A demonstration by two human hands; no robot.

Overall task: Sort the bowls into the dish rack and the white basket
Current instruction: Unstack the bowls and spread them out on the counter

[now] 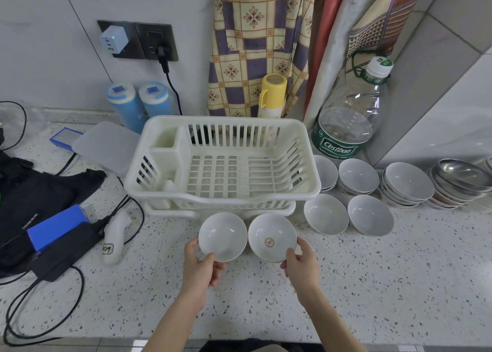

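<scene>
- Just in front of the dish rack [222,162], you hold two white bowls side by side above the speckled counter [372,285], their rims nearly touching.
- Your left hand [201,266] grips the plain white bowl [223,236], thumb over its near rim and fingers curled beneath.
- Your right hand [302,264] grips the bowl with the red mark [272,237] in its base, thumb on the near rim and fingers round its right side.
- Both bowls tilt a little towards you, so their insides face the camera.
- The dish rack is a white slatted plastic one with a cutlery compartment at its left end; nothing lies in its main bay.
- To the right of the rack two single bowls [326,214] stand on the counter, and behind them several stacks of white bowls [407,182].
- Further right is a stack of metal bowls [463,173], partly cut off by the frame edge.
- A large clear water bottle [348,117] stands behind the stacks, against the wall.
- On your left lie a black bag [34,192], a blue box [57,225] and black cables [40,298].
</scene>
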